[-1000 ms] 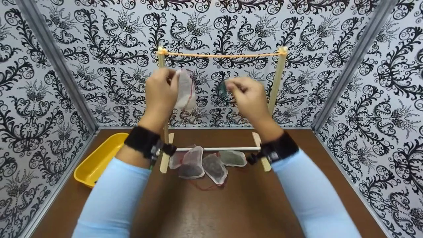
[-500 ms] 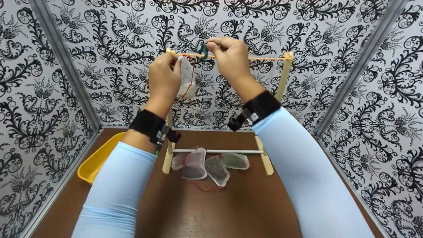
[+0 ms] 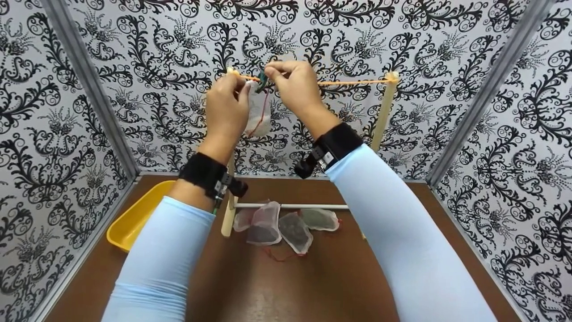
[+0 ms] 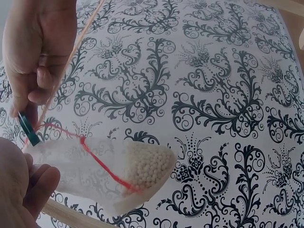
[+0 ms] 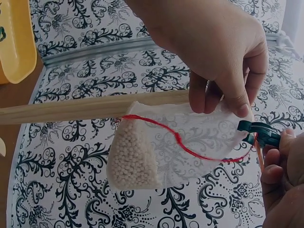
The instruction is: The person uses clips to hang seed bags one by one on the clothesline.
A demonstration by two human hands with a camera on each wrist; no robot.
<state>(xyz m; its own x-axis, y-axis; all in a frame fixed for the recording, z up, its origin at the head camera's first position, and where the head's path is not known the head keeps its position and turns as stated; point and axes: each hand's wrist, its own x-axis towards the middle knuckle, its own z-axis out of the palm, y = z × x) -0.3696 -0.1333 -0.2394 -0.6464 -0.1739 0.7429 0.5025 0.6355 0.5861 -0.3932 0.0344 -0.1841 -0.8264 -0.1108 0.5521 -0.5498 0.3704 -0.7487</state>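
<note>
"Where's the white pouch (image 3: 260,114)?"

"Hanging just below the orange cord (image 3: 353,82), near its left end. The left hand (image 3: 227,100) pinches its top edge; the right hand (image 3: 297,85) has thumb and fingers clamped on the green clip (image 5: 261,129)."

"Has the clip caught the pouch?"

"Can't tell from here. Its mouth is right by the pouch's top corner and the cord."

"Heavy, would you say?"

"Light, I'd guess. The mesh looks thin and limp, so it should fold easily, with the pale beads (image 4: 151,166) sagging and shifting at the bottom. Nothing seems brittle. Best held by that top edge, away from the beads, and mind the loose red drawstring (image 5: 178,137); it could snag."

"From the head I only make out a pale lump."

"The left wrist view picks out single beads, and the right wrist one shows the clip's mouth. Only the head view takes in the other pouches (image 3: 295,232) on the bench (image 3: 277,290)."
</note>
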